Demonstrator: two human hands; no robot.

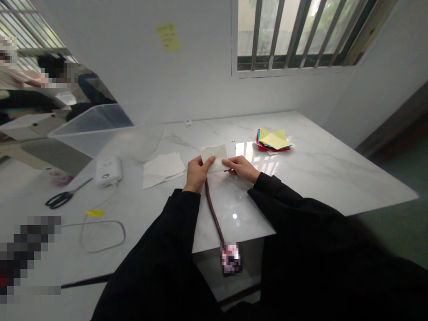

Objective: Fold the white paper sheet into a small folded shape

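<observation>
- The white marble-patterned bench [301,178] fills the middle of the view under a barred window [294,35].
- At about ten o'clock on the bench stands a clear plastic tub [100,129], tilted.
- A stack of coloured paper squares [274,140], yellow on top with red beneath, lies at about one o'clock, well apart from the hands.
- A loose pile of cream paper sheets [162,168] lies at nine o'clock from the hands, just beside them.
- A white boxy device [107,170] sits further out at nine o'clock, its grey cable looping toward seven o'clock.
- Black-handled scissors [63,197] lie near the device, at eight o'clock.
- The cream folded paper sheet [216,157] sits at the bench's centre, held between both hands.
- The left hand [197,173] has its grip pinched on the sheet's left edge, thumb on top.
- The right hand [241,167] pinches the sheet's right edge with its fingertips.
- A dark braided cord [214,214] runs from under the hands toward six o'clock.
</observation>
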